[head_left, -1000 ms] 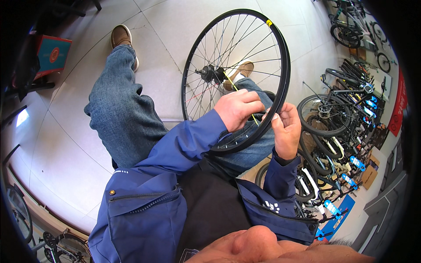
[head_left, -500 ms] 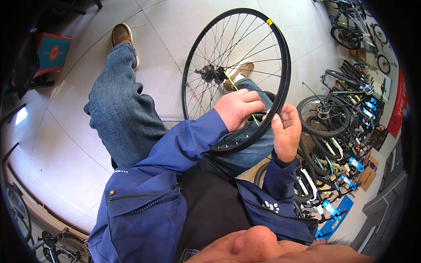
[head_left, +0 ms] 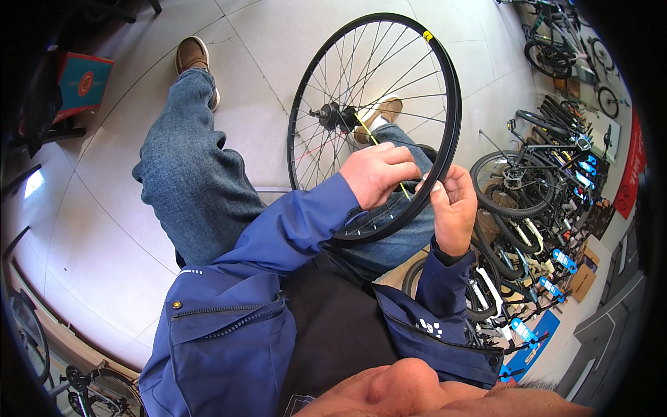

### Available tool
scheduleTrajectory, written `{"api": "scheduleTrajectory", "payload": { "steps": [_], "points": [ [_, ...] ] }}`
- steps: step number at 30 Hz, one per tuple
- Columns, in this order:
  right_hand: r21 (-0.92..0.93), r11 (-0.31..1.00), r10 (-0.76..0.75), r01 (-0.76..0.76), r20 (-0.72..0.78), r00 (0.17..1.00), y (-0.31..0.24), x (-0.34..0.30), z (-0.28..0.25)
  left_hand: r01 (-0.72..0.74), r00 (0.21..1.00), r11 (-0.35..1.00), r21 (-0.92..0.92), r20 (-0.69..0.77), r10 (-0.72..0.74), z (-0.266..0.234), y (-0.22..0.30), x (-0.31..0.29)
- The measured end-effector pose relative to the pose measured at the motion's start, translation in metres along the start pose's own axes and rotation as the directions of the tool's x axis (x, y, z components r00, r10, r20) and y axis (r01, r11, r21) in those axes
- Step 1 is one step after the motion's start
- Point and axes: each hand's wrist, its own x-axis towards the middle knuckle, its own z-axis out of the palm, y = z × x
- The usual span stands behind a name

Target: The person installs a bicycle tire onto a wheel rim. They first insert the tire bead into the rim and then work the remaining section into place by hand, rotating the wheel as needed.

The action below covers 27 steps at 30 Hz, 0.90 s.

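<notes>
A black bicycle wheel (head_left: 453, 90) without a tyre stands tilted in front of me, its rim low between my legs. Its dark hub (head_left: 337, 117) sits left of the wheel's middle. One bright yellow spoke (head_left: 367, 131) runs from the hub behind my left hand (head_left: 381, 172) and shows again below it. That hand is closed over the spokes just inside the rim; its fingertips are partly hidden. Outside the rim, my right hand (head_left: 455, 208) is closed, thumb and fingers pinched at the rim's edge. Any small part between those fingers is too small to make out.
Several parked bicycles (head_left: 517, 181) stand in a row on the right, close to my right arm. A teal and red box (head_left: 85, 85) is at the far left. Another bicycle (head_left: 104, 393) shows at the lower left. Pale tiles (head_left: 257, 42) cover the floor.
</notes>
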Motion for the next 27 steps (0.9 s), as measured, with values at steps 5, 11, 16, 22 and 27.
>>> {"api": "scheduleTrajectory", "payload": {
  "steps": [5,11,16,22,27],
  "points": [
    [0.002,1.0,0.004,-0.004,0.007,1.0,0.0004,0.0,-0.001,0.005,1.0,1.0,-0.009,0.01,-0.005,-0.0005,0.0,-0.0002],
    [0.006,1.0,-0.003,0.003,0.017,1.0,0.0009,-0.0002,-0.0012,0.001,1.0,1.0,-0.012,0.001,-0.001,-0.001,0.0006,0.0004],
    [0.002,1.0,0.006,-0.006,0.017,1.0,-0.0003,-0.0007,-0.0003,0.01,1.0,0.999,-0.04,-0.002,-0.01,-0.001,0.0004,-0.0006],
    [0.012,1.0,0.023,-0.024,0.006,1.0,-0.0015,-0.0014,0.0027,0.017,0.999,0.993,-0.119,-0.041,-0.022,0.0027,-0.0024,0.0005],
    [0.004,1.0,-0.003,0.003,0.009,1.0,-0.0032,-0.0012,0.0051,0.082,0.993,0.953,-0.292,-0.06,-0.104,0.0016,0.0007,0.0015]
  ]
}}
